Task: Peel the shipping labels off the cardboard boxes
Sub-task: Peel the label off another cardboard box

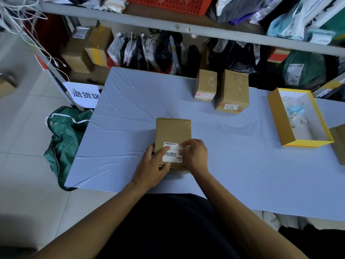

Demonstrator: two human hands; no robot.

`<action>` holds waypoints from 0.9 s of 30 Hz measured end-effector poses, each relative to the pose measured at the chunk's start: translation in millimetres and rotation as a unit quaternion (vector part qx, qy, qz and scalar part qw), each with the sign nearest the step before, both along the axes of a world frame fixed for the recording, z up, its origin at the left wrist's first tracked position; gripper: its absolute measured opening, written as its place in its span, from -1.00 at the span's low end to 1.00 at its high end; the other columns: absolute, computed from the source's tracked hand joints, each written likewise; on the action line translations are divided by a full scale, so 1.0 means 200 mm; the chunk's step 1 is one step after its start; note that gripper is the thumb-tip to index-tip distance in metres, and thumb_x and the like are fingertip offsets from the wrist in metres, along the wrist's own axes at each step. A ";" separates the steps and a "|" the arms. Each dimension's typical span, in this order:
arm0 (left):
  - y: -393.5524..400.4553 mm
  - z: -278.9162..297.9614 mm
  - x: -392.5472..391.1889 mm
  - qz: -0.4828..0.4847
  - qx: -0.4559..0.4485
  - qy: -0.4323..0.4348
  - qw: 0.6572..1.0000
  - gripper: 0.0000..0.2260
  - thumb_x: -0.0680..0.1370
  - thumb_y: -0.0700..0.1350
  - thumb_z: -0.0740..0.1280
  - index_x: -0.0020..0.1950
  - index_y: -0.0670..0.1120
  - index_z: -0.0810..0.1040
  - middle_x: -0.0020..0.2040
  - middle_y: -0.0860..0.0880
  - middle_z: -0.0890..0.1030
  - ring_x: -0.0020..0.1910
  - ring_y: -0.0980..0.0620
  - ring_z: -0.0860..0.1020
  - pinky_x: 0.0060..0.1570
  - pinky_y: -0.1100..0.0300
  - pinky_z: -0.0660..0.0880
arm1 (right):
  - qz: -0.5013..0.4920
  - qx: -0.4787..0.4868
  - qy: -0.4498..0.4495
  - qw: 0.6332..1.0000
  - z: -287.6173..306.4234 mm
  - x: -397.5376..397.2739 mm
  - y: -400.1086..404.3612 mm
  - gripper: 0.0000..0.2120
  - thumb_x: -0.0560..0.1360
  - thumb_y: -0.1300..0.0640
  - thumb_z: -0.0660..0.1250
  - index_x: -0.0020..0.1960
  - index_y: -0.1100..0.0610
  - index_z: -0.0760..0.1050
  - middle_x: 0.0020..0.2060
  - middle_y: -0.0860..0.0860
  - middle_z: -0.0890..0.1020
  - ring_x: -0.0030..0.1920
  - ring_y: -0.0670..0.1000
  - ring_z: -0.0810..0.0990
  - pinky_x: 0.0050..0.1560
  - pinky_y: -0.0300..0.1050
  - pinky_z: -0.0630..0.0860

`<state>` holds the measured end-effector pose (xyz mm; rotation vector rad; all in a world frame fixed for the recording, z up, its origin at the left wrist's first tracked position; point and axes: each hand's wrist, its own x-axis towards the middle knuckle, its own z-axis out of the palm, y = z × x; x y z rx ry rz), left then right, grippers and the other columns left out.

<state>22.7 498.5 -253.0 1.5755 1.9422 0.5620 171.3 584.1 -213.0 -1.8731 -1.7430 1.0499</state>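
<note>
A brown cardboard box (172, 130) lies flat on the pale blue table (119, 128), close to the front edge. A white shipping label (172, 155) with a barcode is stuck on its near end. My left hand (152, 165) grips the box's near left corner, its index finger pressing on the label. My right hand (195, 153) rests on the label's right side, fingertips curled at its upper right edge. Two more cardboard boxes stand at the back: a smaller box (205, 85) and a taller box (233, 90) with a "0275" sticker.
An open yellow box (274, 111) holding small scraps sits at the right, with another cardboard box (338, 143) at the right edge. A green bag (65, 139) lies on the floor to the left. Shelves with parcels and bags (149, 51) run behind the table.
</note>
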 end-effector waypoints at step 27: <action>0.01 0.00 0.01 0.011 -0.013 0.008 1.000 -0.51 0.52 0.11 0.29 0.43 0.23 0.25 0.44 -0.03 0.20 0.30 -0.07 0.40 0.09 -0.04 0.58 | 0.042 0.007 -0.039 0.998 0.00 0.01 0.00 -0.79 0.44 0.21 0.40 0.06 0.07 0.63 0.20 0.04 0.51 0.01 0.05 0.58 -0.02 -0.16 0.52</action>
